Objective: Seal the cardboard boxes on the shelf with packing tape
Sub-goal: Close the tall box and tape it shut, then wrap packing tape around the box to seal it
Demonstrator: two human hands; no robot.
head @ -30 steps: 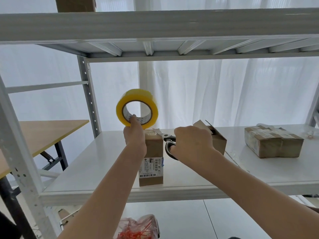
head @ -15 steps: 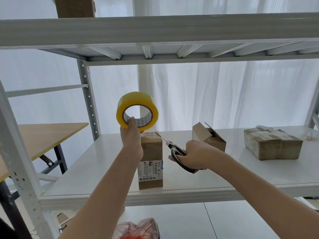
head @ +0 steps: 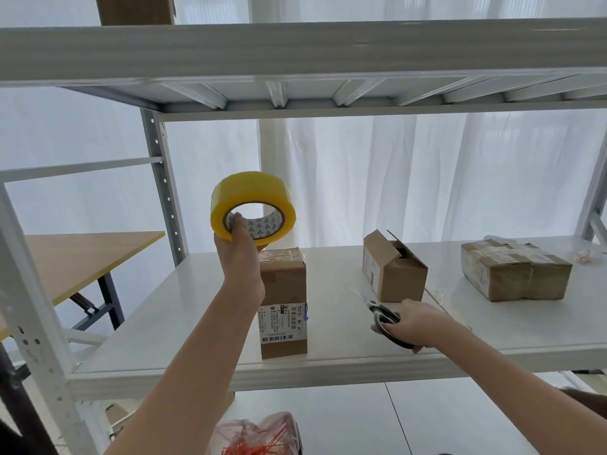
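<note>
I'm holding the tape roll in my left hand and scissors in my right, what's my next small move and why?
Probably lay the scissors on the shelf by your right hand. The tall box near your left hand and tape roll looks taped on top, while the middle box has flaps standing open, and folding them shut likely needs a free hand.

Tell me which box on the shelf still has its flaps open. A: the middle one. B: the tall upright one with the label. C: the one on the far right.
A: the middle box has a flap sticking up; the tall box and the right-hand box are taped shut.
</note>
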